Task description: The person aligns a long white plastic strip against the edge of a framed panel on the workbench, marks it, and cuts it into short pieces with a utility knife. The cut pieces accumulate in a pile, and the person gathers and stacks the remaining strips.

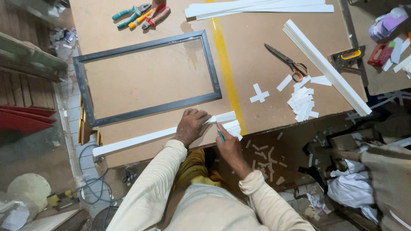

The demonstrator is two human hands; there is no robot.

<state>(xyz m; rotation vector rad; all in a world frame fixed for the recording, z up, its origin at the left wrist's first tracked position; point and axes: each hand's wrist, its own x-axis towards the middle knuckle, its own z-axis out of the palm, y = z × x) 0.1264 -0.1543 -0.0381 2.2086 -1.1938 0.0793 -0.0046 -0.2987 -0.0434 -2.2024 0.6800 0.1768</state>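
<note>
My left hand [191, 125] presses flat on a long white strip [141, 139] that lies along the near edge of the brown worktable [257, 64]. My right hand [230, 147] holds a teal pen [220, 135] with its tip at the strip's right end, beside a small stack of short white pieces [233, 127]. Just beyond the strip lies a dark grey rectangular frame [147, 77].
On the table: scissors [287, 62], pliers and cutters [141, 15], white strip bundles [325, 66] [257, 7], cut white pieces [302, 102], a staple gun [349, 57], a yellow tape line [227, 72]. Scraps litter the floor at right; cables and boards lie at left.
</note>
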